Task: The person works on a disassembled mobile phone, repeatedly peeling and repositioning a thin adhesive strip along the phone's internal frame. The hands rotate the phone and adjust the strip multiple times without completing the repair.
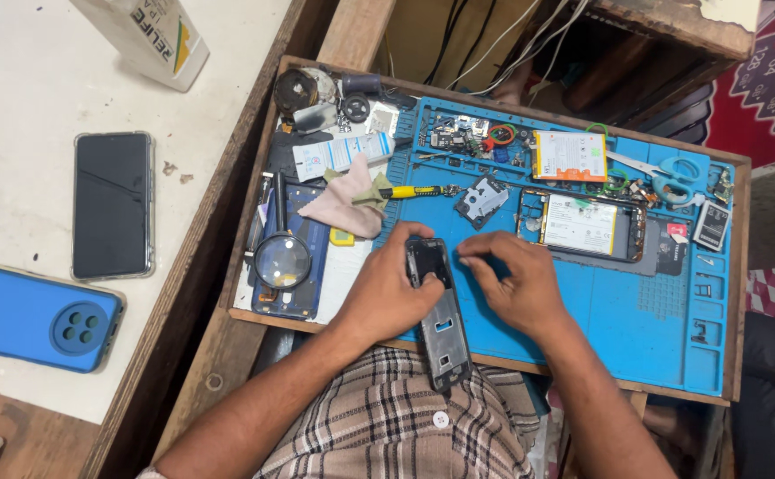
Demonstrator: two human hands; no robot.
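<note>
My left hand (pixel 387 293) grips a dark phone frame (pixel 441 328) by its upper end, holding it lengthwise over the near edge of the blue work mat (pixel 636 310). My right hand (pixel 516 284) rests beside it with fingertips pinched at the frame's top corner. An opened phone with its white battery showing (pixel 583 226) lies on the mat just behind my right hand. A small dark cover piece (pixel 481 200) sits beyond my fingers.
A magnifying glass (pixel 283 257), a yellow-handled screwdriver (pixel 410 192), a pink cloth (pixel 345 206) and a loose battery (pixel 569 155) lie in the wooden tray. Blue-handled scissors (pixel 667 173) sit at far right. Two phones (pixel 113 204) (pixel 42 315) rest on the white table at left.
</note>
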